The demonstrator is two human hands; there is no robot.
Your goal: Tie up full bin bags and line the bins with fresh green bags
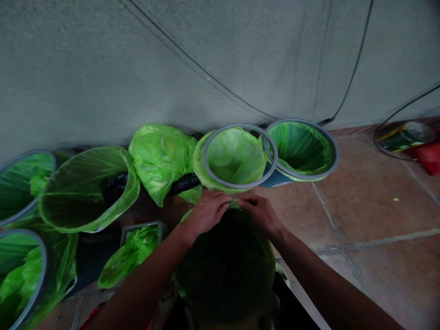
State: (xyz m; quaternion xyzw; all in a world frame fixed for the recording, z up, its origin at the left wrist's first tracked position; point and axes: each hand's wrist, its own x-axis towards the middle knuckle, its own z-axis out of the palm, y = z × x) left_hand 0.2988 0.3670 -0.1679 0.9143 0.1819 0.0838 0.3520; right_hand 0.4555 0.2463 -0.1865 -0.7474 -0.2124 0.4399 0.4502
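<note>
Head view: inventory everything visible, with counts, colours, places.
Round plastic-lined bins: five, green liners, three left, one centre, one right
Thin round ring: one, grey, over centre bin
Bunched plastic bag: one, bright green, left of centre
Small rectangular bin: one, grey, left of forearms
Thin cables: three, black, wall and right
Unclear items: two, red and multicoloured, right edge
Rough wall: one, grey, behind
Tiled floor: one, reddish-brown, below
Translucent plastic bag: one, shaded green, between forearms
Left hand, right hand: two, bare, pinching that bag's edge
</note>
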